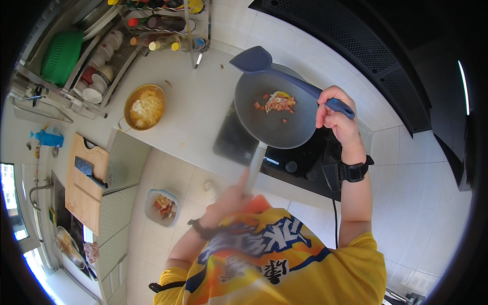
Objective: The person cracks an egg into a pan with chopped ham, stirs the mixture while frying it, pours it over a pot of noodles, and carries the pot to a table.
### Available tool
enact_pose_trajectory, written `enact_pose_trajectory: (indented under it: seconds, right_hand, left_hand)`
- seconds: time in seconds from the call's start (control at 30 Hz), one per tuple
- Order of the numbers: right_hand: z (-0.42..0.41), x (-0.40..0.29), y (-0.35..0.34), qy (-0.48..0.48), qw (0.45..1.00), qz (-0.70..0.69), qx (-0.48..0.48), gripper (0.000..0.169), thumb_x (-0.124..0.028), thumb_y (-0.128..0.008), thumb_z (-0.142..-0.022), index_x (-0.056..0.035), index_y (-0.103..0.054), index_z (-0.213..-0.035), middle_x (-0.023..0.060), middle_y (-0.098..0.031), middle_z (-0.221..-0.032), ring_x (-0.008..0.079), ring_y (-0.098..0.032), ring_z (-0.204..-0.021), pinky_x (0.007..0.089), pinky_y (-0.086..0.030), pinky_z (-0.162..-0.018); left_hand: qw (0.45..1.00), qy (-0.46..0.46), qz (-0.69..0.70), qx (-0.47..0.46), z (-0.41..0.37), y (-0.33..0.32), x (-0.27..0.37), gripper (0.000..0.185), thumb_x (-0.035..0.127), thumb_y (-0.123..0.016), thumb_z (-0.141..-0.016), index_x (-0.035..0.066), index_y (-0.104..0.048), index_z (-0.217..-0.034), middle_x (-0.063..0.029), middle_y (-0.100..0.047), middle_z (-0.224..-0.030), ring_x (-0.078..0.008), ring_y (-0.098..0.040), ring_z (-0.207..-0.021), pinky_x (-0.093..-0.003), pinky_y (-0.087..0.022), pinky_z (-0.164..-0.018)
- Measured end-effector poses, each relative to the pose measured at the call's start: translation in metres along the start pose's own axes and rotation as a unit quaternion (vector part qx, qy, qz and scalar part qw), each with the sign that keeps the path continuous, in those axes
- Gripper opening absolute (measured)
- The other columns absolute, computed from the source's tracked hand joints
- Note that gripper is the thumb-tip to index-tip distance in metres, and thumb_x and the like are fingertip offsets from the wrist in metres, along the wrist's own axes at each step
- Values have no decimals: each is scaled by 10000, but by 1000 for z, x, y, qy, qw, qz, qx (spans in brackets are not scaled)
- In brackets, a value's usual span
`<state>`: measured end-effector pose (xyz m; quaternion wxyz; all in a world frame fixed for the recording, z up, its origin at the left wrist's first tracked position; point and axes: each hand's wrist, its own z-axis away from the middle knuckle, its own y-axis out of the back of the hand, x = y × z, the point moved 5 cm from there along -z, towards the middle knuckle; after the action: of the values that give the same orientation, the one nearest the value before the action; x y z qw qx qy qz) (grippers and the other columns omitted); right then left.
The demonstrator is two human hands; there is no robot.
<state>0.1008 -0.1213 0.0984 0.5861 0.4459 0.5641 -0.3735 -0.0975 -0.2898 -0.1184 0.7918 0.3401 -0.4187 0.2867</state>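
Observation:
My right hand point(338, 114) grips the handle of a dark blue turner spatula point(289, 78). Its broad blade is raised above the far rim of a grey wok point(274, 131), toward the left. Inside the wok lie pink diced sausage or ham point(280, 103) with some white and yellow bits, perhaps egg. Blurred, my left hand point(232, 198) is by the end of the wok's pale handle point(256, 166), one finger stretched along it. Whether that hand grips the handle cannot be made out.
Under the wok is a black cooktop point(236, 133) with knobs. A golden pot of noodles point(145, 108) stands left on the counter. Bottles point(171, 23) fill a rack behind. A cleaver point(85, 167) lies on a wooden cutting board point(82, 194). A waste bin point(162, 207) is on the floor.

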Motion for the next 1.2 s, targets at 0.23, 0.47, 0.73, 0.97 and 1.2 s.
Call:
enact_pose_trajectory:
  seconds: [0.23, 0.47, 0.73, 0.97, 1.2]
  right_hand:
    - [2, 1, -27, 16, 998, 52, -24, 193, 0, -475, -671, -26, -515, -858, 47, -526, -689, 130, -560, -600, 251, -445, -608]
    - [26, -7, 21, 53, 987, 96, 119, 263, -270, -439, -908, -35, -549, -865, 42, -512, -518, 70, -451, -432, 168, -286, -415]
    - [60, 14, 81, -197, 937, 111, 264, 414, -424, -439, -898, -35, -578, -872, 58, -463, -457, 79, -365, -337, 194, -238, -339]
    - [62, 62, 56, -225, 936, 89, 257, 317, -319, -480, -870, -24, -594, -850, 74, -484, -441, 82, -382, -304, 198, -243, -307]
    - [58, 82, 38, -204, 932, 49, 297, 234, -226, -480, -850, -27, -600, -878, 77, -506, -466, 83, -403, -322, 201, -284, -311]
  left_hand:
    - [998, -37, 48, 16, 2, -1, -1, 790, 187, -537, -784, 75, -71, -1412, -262, -595, -748, -406, -586, -728, -437, -458, -685]
    - [1000, -13, 2, -2, 1, 1, 6, 825, 149, -561, -792, 70, -26, -1415, -202, -625, -749, -322, -624, -727, -358, -471, -701]
    - [998, -29, 48, 3, 1, 5, 15, 822, 169, -580, -783, 77, -64, -1417, -207, -596, -684, -320, -608, -639, -353, -469, -629]
    - [999, -26, 38, 16, 1, 4, 16, 822, 165, -588, -779, 80, -77, -1417, -186, -584, -647, -301, -600, -605, -350, -469, -601]
    - [999, -25, 21, 27, -1, 2, 8, 822, 157, -591, -778, 86, -81, -1419, -165, -576, -640, -291, -586, -584, -333, -465, -592]
